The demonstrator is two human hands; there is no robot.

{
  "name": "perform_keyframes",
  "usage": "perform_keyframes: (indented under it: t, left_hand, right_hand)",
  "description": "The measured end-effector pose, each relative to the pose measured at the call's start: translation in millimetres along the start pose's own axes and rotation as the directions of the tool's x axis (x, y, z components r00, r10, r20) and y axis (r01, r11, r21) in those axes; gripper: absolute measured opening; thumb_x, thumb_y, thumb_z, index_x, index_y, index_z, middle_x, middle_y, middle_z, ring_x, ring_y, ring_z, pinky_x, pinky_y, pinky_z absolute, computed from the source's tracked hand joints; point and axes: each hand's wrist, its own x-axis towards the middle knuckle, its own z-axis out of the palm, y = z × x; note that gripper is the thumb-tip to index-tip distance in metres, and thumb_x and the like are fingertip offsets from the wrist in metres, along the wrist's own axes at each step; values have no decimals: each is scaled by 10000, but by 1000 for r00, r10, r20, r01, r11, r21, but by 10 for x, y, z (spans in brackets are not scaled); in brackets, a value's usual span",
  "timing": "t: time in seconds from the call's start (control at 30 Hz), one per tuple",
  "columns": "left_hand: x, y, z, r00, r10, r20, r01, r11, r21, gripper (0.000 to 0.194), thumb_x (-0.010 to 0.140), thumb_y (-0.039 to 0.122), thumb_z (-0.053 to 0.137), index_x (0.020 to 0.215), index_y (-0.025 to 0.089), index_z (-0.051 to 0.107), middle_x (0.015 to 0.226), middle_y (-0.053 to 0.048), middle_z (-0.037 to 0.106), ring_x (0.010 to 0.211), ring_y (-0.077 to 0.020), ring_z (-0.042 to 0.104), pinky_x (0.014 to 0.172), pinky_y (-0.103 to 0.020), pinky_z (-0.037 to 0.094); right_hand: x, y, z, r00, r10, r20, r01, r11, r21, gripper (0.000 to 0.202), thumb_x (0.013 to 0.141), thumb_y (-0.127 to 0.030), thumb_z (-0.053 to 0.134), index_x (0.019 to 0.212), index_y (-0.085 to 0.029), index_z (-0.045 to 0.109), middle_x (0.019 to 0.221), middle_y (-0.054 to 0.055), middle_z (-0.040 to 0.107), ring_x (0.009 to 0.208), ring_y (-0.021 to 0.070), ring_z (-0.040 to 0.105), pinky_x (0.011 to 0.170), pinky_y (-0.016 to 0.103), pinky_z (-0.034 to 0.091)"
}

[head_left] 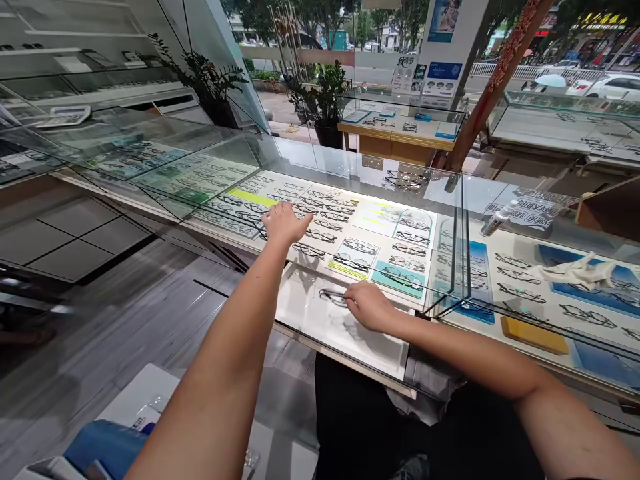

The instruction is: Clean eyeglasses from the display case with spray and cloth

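Note:
My right hand is closed on one end of a dark-framed pair of eyeglasses, just over the white pull-out drawer. Farther forward, my left hand reaches over the rows of glasses in the display case, thumb spread away from the fingers. Dark frames lie close by its left side, and another pair is to its right. Whether its fingertips touch a frame cannot be made out. Beyond the drawer, glasses rest on a teal card, beside a pair on a white and yellow-green card.
Glass panels divide the counter. To the right are a spray bottle, a white cloth and a yellow-brown case. Potted plants stand behind. Below left, a blue item lies by a white box.

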Motion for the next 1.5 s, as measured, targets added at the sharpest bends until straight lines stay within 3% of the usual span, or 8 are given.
perform_keyframes:
  t: [0.07,0.17,0.3,0.53,0.8,1.1,1.5]
  left_hand:
    - [-5,0,1,1000,-3,-9,3,1000,-6,841,933,663,414,1549,102,525,1669,-255,500,1569,-409,418,1269,-597,331]
    - [-16,1,2,1000,-5,-20,5,1000,-16,825,929,656,426,1537,110,537,1660,-249,514,1563,-405,424,1266,-593,333]
    - [-36,4,-5,999,-21,-45,19,999,-31,782,927,628,446,1508,118,563,1636,-243,544,1546,-398,446,1263,-585,339]
    - [-72,21,-35,998,-38,-51,36,999,-33,735,932,629,468,1478,150,575,1595,-220,588,1538,-390,464,1276,-578,337]
    - [-104,48,-75,998,-50,-37,48,998,-48,733,935,632,487,1484,154,564,1620,-218,562,1548,-397,450,1288,-591,320]
    - [-99,44,-72,998,-47,-40,45,998,-49,715,938,626,477,1475,162,562,1601,-224,575,1540,-403,454,1273,-590,332]
    - [-106,54,-86,998,-50,-35,48,997,-59,711,936,625,494,1481,173,559,1606,-205,579,1547,-394,449,1277,-585,333]
  right_hand:
    - [324,185,73,996,68,-54,-71,996,-49,350,1094,-177,474,1095,-159,824,1216,124,807,1169,244,696,1042,345,472]
    - [826,465,57,978,173,-116,-187,975,-122,341,1069,-187,486,1072,-118,820,1184,189,793,1121,316,691,938,396,480]
    - [1423,885,-87,954,198,-224,-246,946,-211,429,1086,-165,386,1158,-118,807,1319,204,754,1228,334,618,1018,436,427]
    - [2066,1597,-241,934,206,-291,-301,892,-337,438,981,6,410,1151,-79,805,1334,247,734,1299,356,567,1142,492,334]
    - [2218,1908,-47,935,244,-257,-335,846,-414,377,917,-12,508,1111,-88,822,1296,256,729,1286,367,569,1151,509,331]
    - [2246,1921,29,941,279,-193,-336,846,-415,372,945,-80,538,1189,-123,816,1320,232,747,1321,376,565,1208,517,308]
    - [2330,1995,-30,922,283,-264,-370,842,-391,370,902,-47,545,1144,-116,817,1308,226,739,1306,366,558,1203,504,296]
